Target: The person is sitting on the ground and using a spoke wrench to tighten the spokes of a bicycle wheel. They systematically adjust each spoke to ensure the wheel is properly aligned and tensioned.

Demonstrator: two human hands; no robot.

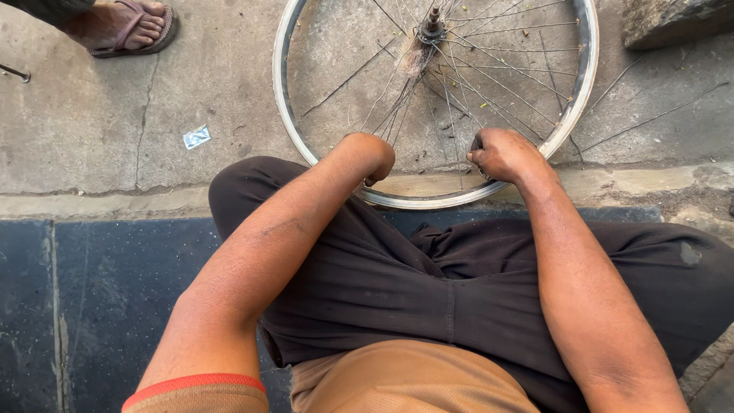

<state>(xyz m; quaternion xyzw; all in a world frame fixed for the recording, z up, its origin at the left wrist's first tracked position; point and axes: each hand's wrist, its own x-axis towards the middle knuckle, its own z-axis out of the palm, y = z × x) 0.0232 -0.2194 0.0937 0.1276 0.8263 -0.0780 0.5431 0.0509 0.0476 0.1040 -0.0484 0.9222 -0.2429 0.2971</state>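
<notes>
Bare wheel rim (585,69) flat on concrete floor (214,84), near edge against knees. Left hand (371,157) curled shut at near rim edge; grasp hidden. Right hand (501,155) closed on spokes (489,92) inside rim. Risk: loose spokes lying crossed near hub (433,27) may bend, snag or jab fingers if pulled. No containers visible. Sandalled foot (126,27) far left of rim.

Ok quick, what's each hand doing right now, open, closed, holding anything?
Left hand: curled closed at the round silver metal bicycle wheel rim; what it holds is hidden.
Right hand: grip closed on the rim's near edge.
</notes>
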